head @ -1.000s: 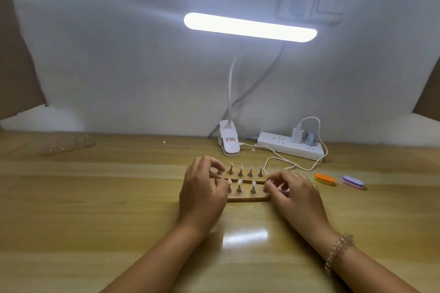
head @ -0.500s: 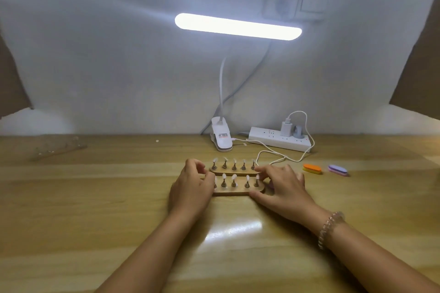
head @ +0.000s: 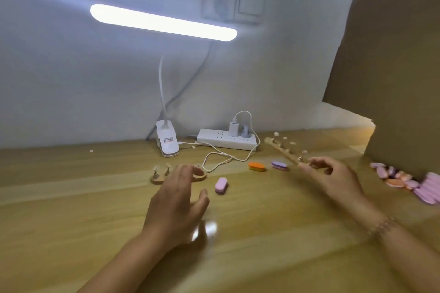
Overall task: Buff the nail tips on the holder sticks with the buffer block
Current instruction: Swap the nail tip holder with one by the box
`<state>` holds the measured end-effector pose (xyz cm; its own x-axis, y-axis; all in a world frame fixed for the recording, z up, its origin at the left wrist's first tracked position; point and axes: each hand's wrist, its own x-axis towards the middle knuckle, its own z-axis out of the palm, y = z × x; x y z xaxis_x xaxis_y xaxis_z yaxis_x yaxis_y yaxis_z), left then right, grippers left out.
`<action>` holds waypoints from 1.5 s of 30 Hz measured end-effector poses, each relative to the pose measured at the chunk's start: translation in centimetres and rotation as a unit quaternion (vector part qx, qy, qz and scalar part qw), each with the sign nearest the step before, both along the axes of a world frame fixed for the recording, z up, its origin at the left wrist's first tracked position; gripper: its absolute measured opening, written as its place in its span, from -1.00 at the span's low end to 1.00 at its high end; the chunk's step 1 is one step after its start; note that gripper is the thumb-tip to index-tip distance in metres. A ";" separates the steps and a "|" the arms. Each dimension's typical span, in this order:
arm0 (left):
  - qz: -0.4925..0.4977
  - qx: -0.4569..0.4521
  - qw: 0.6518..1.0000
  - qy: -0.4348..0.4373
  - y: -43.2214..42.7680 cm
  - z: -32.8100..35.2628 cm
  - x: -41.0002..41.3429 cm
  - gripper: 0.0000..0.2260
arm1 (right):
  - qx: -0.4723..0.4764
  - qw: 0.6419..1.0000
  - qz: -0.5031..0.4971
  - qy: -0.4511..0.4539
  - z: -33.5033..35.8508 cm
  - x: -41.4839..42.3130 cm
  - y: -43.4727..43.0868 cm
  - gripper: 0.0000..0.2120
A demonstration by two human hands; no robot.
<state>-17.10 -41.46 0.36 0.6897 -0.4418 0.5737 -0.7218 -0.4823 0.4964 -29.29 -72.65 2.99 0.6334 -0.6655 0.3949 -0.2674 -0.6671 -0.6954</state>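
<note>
Nail tips (head: 285,138) ride the lifted holder strip (head: 282,152) | right hand (head: 333,178), pinching its near end, has pulled it away rightward | second strip (head: 157,180) stays on the table (head: 95,221) under the slack, empty left hand (head: 176,200) | buffer block (head: 221,185) unheld beside it, buffing not begun | left fingers hide the second strip's middle, contact unclear

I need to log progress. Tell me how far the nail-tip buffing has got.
Done: no buffing shows; the pink buffer block lies loose on the table. In hand: the right hand pinches one holder strip by its end, raised; the left hand is open over the other strip. Left: take a block, buff every tip.
</note>
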 end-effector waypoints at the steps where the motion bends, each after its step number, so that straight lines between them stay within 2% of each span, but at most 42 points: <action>1: -0.014 0.014 1.000 0.002 -1.2 0.0 -0.2 -0.74 | 0.037 0.998 -0.049 -0.001 0.0 -0.3 -2.0 -0.74; 3: -0.039 0.035 0.999 0.006 -3.8 0.2 -0.5 -0.74 | 0.097 0.988 -0.123 -0.012 -0.2 -0.6 -5.3 -0.70; 5: -0.064 0.048 0.997 0.014 -7.1 0.3 -0.9 -0.75 | 0.120 0.978 -0.168 -0.011 -0.3 -0.5 -7.7 -0.66; 10: -0.146 0.048 0.986 0.059 -15.7 -0.3 -2.4 -0.71 | 0.094 0.974 -0.204 0.036 -0.4 1.3 -11.6 -0.55; 14: -0.170 0.106 0.979 0.036 -20.5 -0.6 -2.4 -0.71 | 0.032 0.957 -0.256 0.131 -0.7 3.2 -13.2 -0.45; 18: -0.227 0.157 0.961 0.021 -23.5 -0.4 -2.0 -0.77 | 0.032 0.946 -0.268 0.178 -0.7 5.1 -15.7 -0.41; 20: -0.240 0.156 0.958 0.021 -24.3 -0.7 -1.4 -0.81 | 0.030 0.943 -0.277 0.180 -0.7 6.0 -17.0 -0.39; 24: -0.259 0.099 0.958 0.080 -24.9 -1.4 0.0 -0.88 | 0.006 0.932 -0.315 0.178 -1.3 7.4 -19.0 -0.16; 26: -0.245 0.071 0.962 0.101 -25.2 -1.6 0.2 -0.90 | -0.006 0.936 -0.302 0.179 -1.6 8.0 -19.7 -0.27; 29: -0.235 0.047 0.964 0.117 -25.3 -1.7 0.3 -0.90 | -0.025 0.951 -0.256 0.170 -2.0 8.0 -20.4 -0.58; 32: -0.234 0.048 0.965 0.109 -25.3 -1.7 0.2 -0.89 | -0.078 0.968 -0.187 0.147 -2.6 7.8 -20.3 -0.67; 36: -0.237 0.048 0.965 0.102 -25.2 -1.7 0.1 -0.89 | -0.200 0.958 -0.107 0.173 -2.9 8.9 -19.9 -0.81; 38: -0.239 0.046 0.964 0.102 -25.1 -1.7 0.1 -0.90 | -0.213 0.953 -0.108 0.189 -3.0 9.0 -20.1 -0.76; 42: -0.245 0.041 0.965 0.090 -24.8 -1.5 -0.1 -0.90 | -0.121 0.914 -0.181 0.342 -3.3 8.8 -21.0 -0.36; 43: -0.245 0.041 0.965 0.081 -24.8 -1.4 -0.2 -0.90 | -0.101 0.914 -0.170 0.354 -3.3 8.9 -21.0 -0.31; 45: -0.239 0.036 0.969 0.049 -24.6 -1.2 -0.5 -0.90 | -0.083 0.929 -0.136 0.334 -3.1 9.0 -20.8 -0.35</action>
<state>-17.56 -66.03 -0.82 0.4452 -0.7612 0.4715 -0.8228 -0.1400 0.5509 -20.26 -93.46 -0.08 0.5919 -0.8015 0.0856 -0.7760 -0.5953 -0.2083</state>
